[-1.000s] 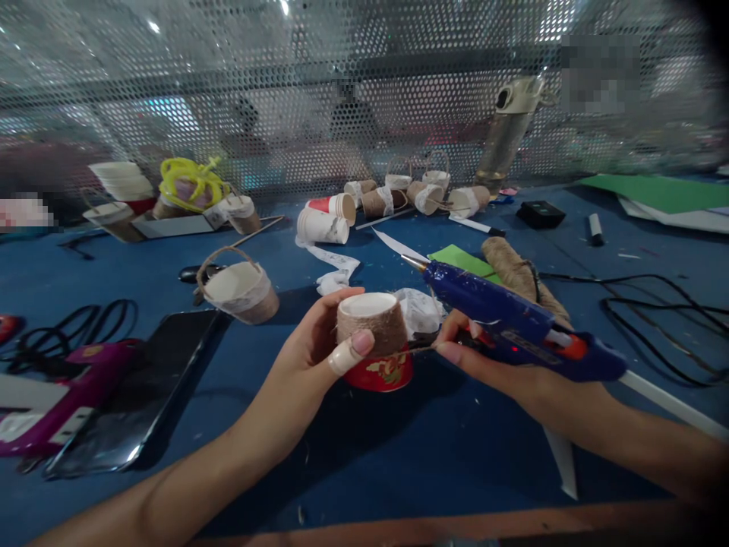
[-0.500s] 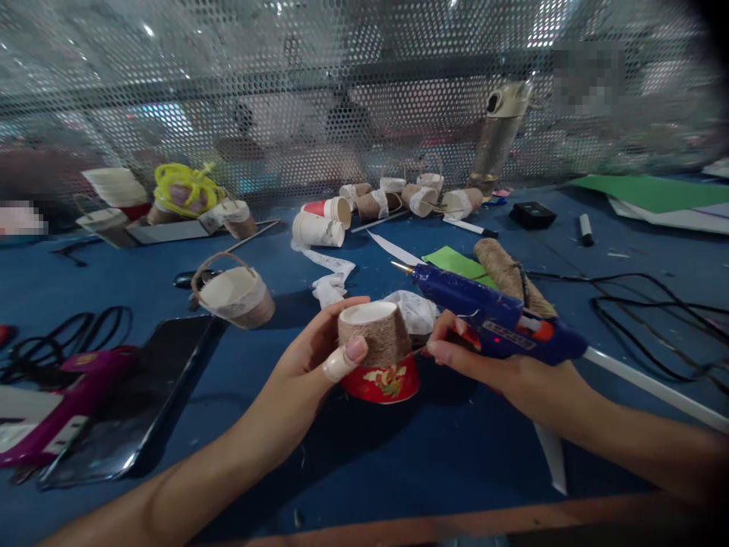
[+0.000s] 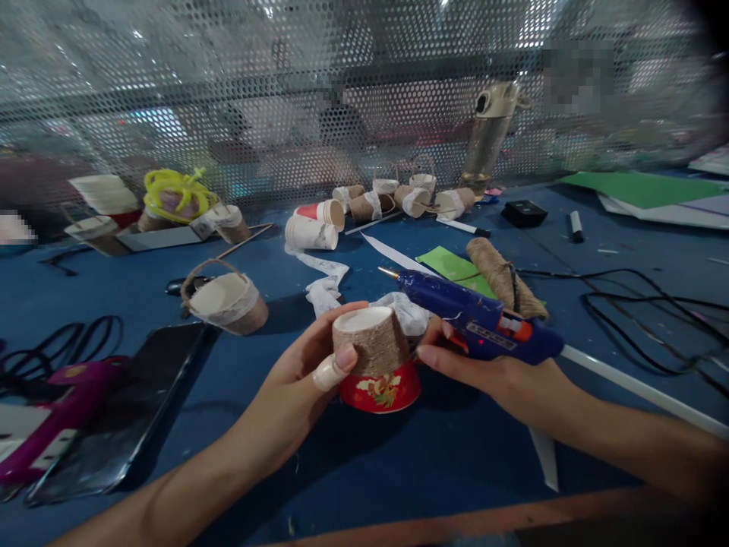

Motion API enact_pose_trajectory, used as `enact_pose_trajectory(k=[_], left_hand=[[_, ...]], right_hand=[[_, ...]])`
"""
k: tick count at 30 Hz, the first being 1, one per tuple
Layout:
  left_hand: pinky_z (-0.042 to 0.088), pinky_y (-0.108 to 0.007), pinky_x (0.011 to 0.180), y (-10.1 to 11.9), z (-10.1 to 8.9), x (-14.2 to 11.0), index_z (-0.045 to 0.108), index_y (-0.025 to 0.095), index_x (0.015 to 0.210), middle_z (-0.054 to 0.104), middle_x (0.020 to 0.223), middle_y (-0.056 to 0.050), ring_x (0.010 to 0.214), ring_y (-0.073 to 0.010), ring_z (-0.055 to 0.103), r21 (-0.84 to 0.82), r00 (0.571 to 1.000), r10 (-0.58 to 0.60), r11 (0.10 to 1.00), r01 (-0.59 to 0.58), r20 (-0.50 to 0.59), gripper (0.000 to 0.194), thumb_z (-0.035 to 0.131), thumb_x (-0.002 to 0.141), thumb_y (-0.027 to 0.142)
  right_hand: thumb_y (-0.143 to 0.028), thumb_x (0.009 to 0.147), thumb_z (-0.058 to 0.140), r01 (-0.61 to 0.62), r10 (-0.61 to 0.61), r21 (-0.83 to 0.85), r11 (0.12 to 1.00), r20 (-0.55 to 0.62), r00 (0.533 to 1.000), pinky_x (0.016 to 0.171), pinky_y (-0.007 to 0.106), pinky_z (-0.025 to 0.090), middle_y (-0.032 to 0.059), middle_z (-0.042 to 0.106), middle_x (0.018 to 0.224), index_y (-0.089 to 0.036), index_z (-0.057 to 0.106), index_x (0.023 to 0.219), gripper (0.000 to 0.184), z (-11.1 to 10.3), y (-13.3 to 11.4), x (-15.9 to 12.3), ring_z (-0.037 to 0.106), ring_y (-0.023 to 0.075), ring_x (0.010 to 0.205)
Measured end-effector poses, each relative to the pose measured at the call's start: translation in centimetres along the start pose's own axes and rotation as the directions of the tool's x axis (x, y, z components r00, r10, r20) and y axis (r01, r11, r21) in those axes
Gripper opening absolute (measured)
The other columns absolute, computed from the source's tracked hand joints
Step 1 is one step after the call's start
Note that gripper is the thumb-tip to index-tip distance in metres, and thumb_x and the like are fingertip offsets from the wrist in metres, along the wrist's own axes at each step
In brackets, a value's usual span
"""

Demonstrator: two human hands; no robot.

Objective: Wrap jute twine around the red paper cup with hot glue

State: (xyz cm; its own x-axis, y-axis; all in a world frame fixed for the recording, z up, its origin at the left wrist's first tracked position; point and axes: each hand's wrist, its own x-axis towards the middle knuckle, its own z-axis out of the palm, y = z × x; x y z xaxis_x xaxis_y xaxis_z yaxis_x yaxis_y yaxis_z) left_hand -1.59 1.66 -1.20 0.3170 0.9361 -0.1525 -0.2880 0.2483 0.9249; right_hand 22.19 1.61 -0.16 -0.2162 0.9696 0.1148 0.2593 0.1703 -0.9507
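Observation:
My left hand (image 3: 310, 361) is closed round an upside-down red paper cup (image 3: 381, 389), its fingers behind and its thumb on the front. Brown twine (image 3: 373, 346) is wound round the upper part of the cup, while the red printed band near its rim shows bare. A blue hot glue gun (image 3: 472, 311) lies over my right hand (image 3: 456, 357), which is closed on it, nozzle pointing left above the cup. The right thumb and fingertips are pinched close to the cup's right side; the twine end there is hard to make out.
A twine-handled basket (image 3: 228, 300), a phone (image 3: 125, 410) and a purple glue gun (image 3: 74, 410) lie left. White lace (image 3: 324, 285), a twine roll (image 3: 504, 277) and green paper (image 3: 456, 270) sit beyond my hands. Black cables (image 3: 620, 304) run right; paper cups (image 3: 313, 230) and a bottle (image 3: 487, 144) stand behind.
The view has shifted slightly, so most things sit a little further left. The cup tilts a bit more, and my right hand with the glue gun has come slightly nearer to it.

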Motion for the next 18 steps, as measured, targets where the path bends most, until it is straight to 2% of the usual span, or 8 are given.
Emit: enact_pose_trajectory(k=[4, 11, 15, 18], left_hand=[[0.059, -0.023, 0.089, 0.05, 0.15, -0.07, 0.077, 0.033, 0.12, 0.075, 0.128, -0.003, 0.109, -0.0204, 0.071, -0.01, 1.0, 0.003, 1.0, -0.003, 0.003, 0.032, 0.078, 0.088, 0.033], [0.057, -0.023, 0.092, -0.02, -0.01, -0.09, 0.076, 0.033, 0.123, 0.075, 0.129, -0.003, 0.112, -0.0206, 0.07, -0.001, 1.0, 0.003, 1.0, -0.003, 0.031, 0.034, 0.076, 0.089, 0.035], [0.055, -0.023, 0.094, -0.09, -0.15, -0.01, 0.076, 0.034, 0.121, 0.075, 0.127, -0.001, 0.114, -0.0205, 0.069, 0.015, 0.999, 0.018, 1.0, -0.019, 0.037, 0.032, 0.076, 0.089, 0.034], [0.055, -0.025, 0.095, -0.03, -0.02, 0.0, 0.077, 0.034, 0.12, 0.075, 0.127, -0.002, 0.119, -0.0233, 0.067, 0.029, 0.999, 0.021, 0.999, -0.022, 0.033, 0.032, 0.077, 0.088, 0.034]], right_hand=[[-0.037, 0.083, 0.075, -0.002, 0.003, 0.05, 0.999, -0.013, 1.0, 0.079, 0.025, 0.057, -0.001, 0.067, 0.08, -0.022, 0.066, 0.078, 0.018, 0.23, 0.1, 0.03, 0.063, 0.0133, 0.076], [-0.039, 0.081, 0.078, -0.055, 0.059, 0.076, 0.996, -0.043, 0.997, 0.074, 0.029, 0.06, -0.0007, 0.069, 0.084, -0.025, 0.065, 0.081, 0.019, 0.45, 0.22, -0.21, 0.068, 0.0174, 0.079], [-0.039, 0.079, 0.078, -0.088, 0.093, 0.083, 0.993, -0.064, 0.994, 0.076, 0.031, 0.062, -0.0004, 0.072, 0.085, -0.026, 0.065, 0.083, 0.019, 0.6, 0.31, -0.33, 0.07, 0.0194, 0.082], [-0.04, 0.077, 0.08, -0.11, 0.12, 0.106, 0.988, -0.096, 0.988, 0.082, 0.035, 0.063, 0.0008, 0.074, 0.087, -0.026, 0.068, 0.083, 0.02, 0.83, 0.41, -0.45, 0.072, 0.0218, 0.088]])
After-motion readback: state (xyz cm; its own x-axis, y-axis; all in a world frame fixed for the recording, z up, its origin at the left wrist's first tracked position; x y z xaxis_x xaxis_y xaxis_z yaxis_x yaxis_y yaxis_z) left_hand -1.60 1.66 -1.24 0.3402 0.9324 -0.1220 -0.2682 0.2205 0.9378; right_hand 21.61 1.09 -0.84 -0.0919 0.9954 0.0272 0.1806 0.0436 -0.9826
